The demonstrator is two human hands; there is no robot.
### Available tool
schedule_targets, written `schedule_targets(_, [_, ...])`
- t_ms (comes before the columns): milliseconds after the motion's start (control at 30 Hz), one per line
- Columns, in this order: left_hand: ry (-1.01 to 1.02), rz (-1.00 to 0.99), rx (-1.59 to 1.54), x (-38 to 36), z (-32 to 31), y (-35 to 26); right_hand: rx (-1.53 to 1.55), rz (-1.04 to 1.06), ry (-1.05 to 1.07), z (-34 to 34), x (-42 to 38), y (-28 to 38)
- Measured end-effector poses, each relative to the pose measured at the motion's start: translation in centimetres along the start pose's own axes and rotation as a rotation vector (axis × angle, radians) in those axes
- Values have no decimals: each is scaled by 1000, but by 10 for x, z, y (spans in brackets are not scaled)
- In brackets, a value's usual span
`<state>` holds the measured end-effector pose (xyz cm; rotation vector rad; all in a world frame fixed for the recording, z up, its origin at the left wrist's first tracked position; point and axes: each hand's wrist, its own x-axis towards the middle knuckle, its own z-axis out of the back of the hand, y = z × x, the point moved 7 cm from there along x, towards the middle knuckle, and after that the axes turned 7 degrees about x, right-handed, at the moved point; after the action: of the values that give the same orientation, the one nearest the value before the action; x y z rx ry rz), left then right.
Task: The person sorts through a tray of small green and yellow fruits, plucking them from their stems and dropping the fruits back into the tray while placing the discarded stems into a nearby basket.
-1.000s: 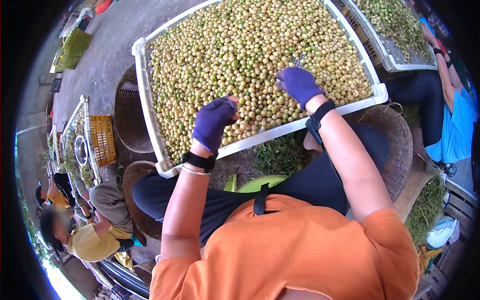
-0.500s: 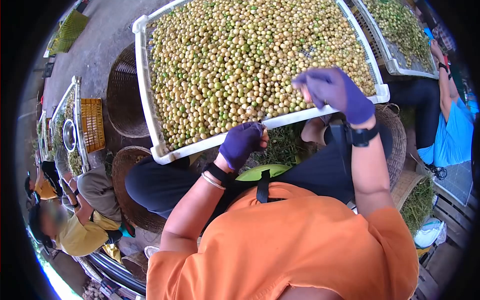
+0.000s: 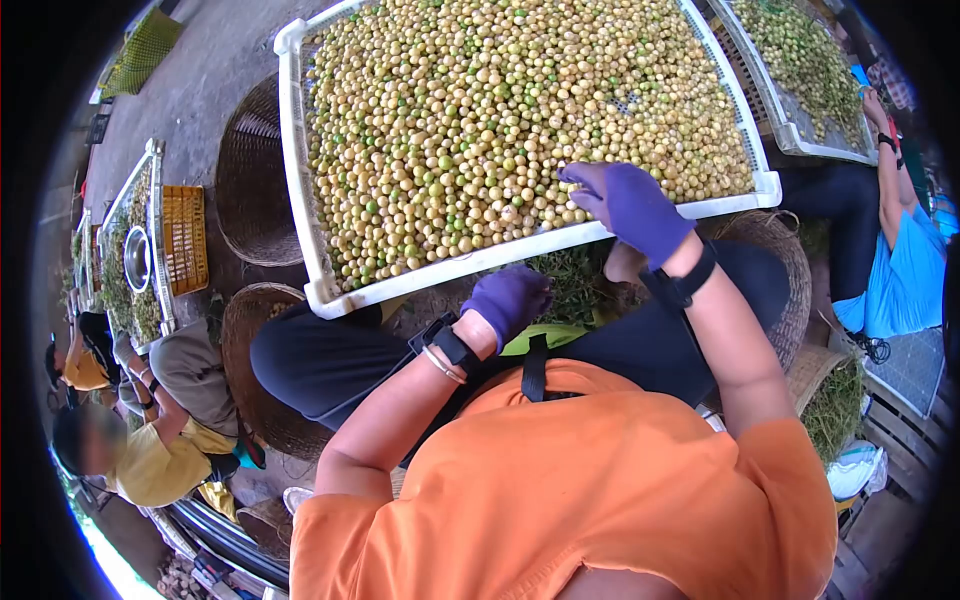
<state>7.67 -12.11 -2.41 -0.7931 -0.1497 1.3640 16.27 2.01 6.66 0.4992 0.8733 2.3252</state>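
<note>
A white-rimmed tray (image 3: 455,272) in front of me holds a thick layer of small round yellow-green fruits (image 3: 470,130). My right hand (image 3: 632,208), in a purple glove, reaches over the near rim at the right, its fingers stretched apart just above the fruits. Nothing shows between those fingers. Lower down, outside the near rim and above my lap, is my left hand (image 3: 507,303), also gloved in purple. Its fingers curl inward, and whatever they hold is hidden. Under the tray edge lie green stems (image 3: 570,285), beside a lime-green item (image 3: 540,338) at my lap.
Woven baskets stand left of the tray (image 3: 245,190), beside my left knee (image 3: 250,350) and by my right knee (image 3: 785,260). A second fruit tray (image 3: 800,145) is at the right, near a person in blue (image 3: 905,270). Another person (image 3: 165,460) sits at the left near a yellow crate (image 3: 185,240).
My left hand has drawn back from the tray's near rim toward my lap. My right hand has moved slightly down, its fingers now stretched toward the fruits. The view has shifted slightly.
</note>
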Motion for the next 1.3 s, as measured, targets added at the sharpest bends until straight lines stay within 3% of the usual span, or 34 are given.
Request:
schedule_targets(33, [5, -48, -32, 1, -3, -1, 59, -71, 69, -3, 1, -3])
schedule_targets(100, [84, 223, -585, -7, -2, 10, 182, -216, 214, -1, 1, 2])
schedule_targets(133, [126, 363, -862, -14, -4, 11, 406, -262, 238, 5, -2, 17])
schedule_targets(167, [113, 293, -1153, -17, -7, 14, 632, -425, 334, 5, -8, 27])
schedule_targets(233, [126, 295, -1313, -23, -2, 16, 903, -426, 525, -2, -24, 29])
schedule_targets(300, [138, 270, -1303, -20, -6, 23, 397, -380, 638, -19, -38, 10])
schedule_targets(367, [177, 269, -1203, -19, -14, 26, 147, -354, 578, -19, -41, -4])
schedule_targets(433, [227, 280, -1015, -16, -13, 19, 141, -347, 368, 0, -27, -3])
schedule_targets(467, [220, 254, -1111, -15, -15, 14, -1, -376, 309, 7, -23, -8])
schedule_targets(567, [196, 168, -1314, -18, -17, 6, 196, -295, 196, 14, -22, -1])
schedule_targets(633, [169, 94, -1346, -17, -9, 3, 213, -286, 352, -2, -33, 10])
schedule_targets(700, [87, -32, -1144, -13, -2, 5, 225, -278, 501, -20, -49, 24])
schedule_targets(733, [48, -95, -1044, -12, 3, 3, 140, -277, 477, -23, -55, 26])
schedule_targets(800, [121, 99, -1280, -14, -3, 6, -29, -280, 436, -28, -66, 25])
schedule_targets(833, [157, 205, -1397, -17, -4, 6, 34, -283, 339, -20, -66, 23])
schedule_targets(933, [134, 223, -1079, -14, 13, 8, 240, -335, 71, 7, -59, 8])
schedule_targets(967, [108, 220, -953, -11, 21, 9, 225, -327, 78, 14, -53, 4])
schedule_targets(1033, [-187, 205, -531, -2, 54, 21, 197, -315, 96, 28, -38, -9])
schedule_targets(1100, [-263, 138, -212, 10, 92, 22, 1, -140, 73, 29, -18, -17])
schedule_targets(1167, [-561, 12, 56, 21, 104, 24, -92, -14, 106, 13, 3, -33])
schedule_targets(1300, [-410, 56, 385, 66, 93, 6, -189, 60, 236, -37, 32, -70])
